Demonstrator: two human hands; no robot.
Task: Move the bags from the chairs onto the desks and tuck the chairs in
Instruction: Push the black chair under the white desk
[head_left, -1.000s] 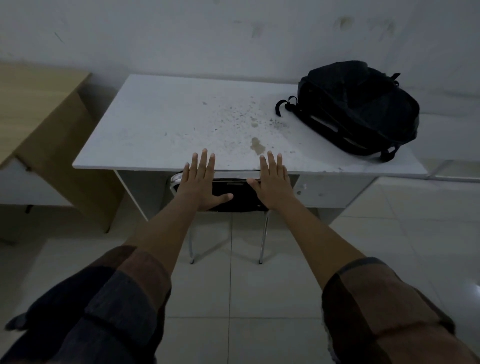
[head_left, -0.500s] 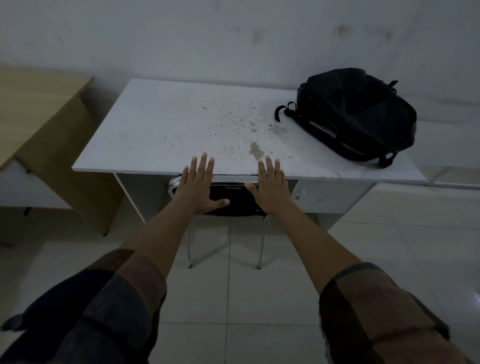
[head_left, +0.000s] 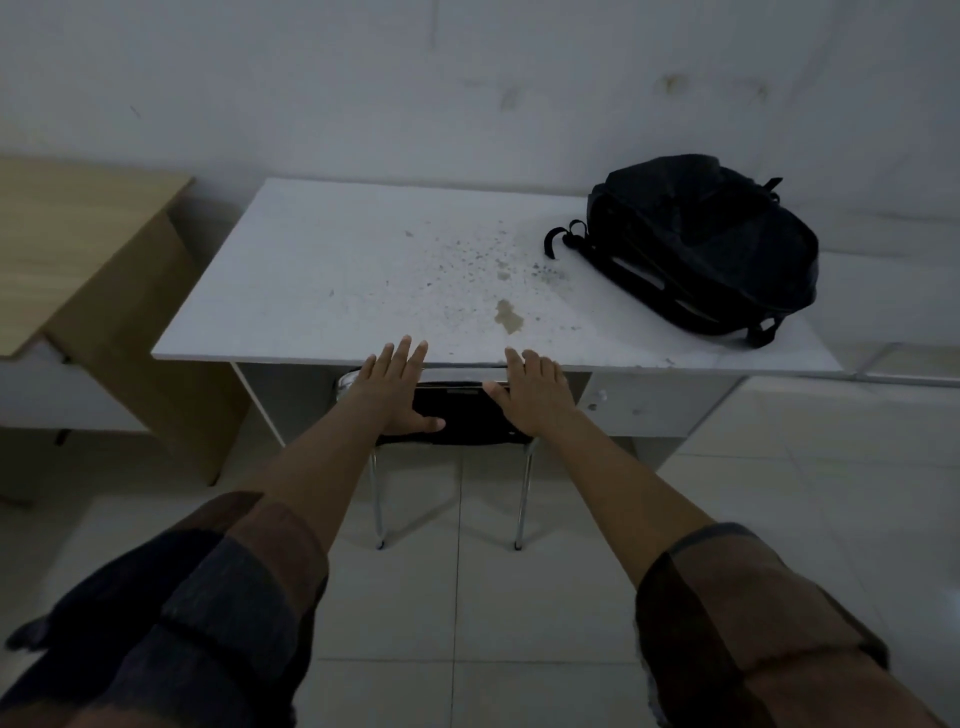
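Under the front edge of the white tabletop (head_left: 332, 291), the black chair (head_left: 462, 415) is sitting tucked in, with only its backrest and two chrome rear legs showing. Both hands are lying flat against the backrest with fingers spread and extended, gripping nothing: the left hand (head_left: 395, 389) is pressing on the left part, thumb pointing inward, and the right hand (head_left: 532, 395) is pressing on the right part. Their fingertips are reaching just over the tabletop's edge. Compared with the earlier frames, the hands are keeping the same flat pose on the backrest, and the chair is staying in the same spot under the tabletop; the whole scene is only appearing a little lower in view. The black backpack (head_left: 701, 244) is lying on its side at the right end of the tabletop, unchanged, well apart from the hands. A wooden desk (head_left: 78, 249) is standing to the left, and pale floor tiles (head_left: 457, 597) are spreading below the outstretched, sleeved arms.
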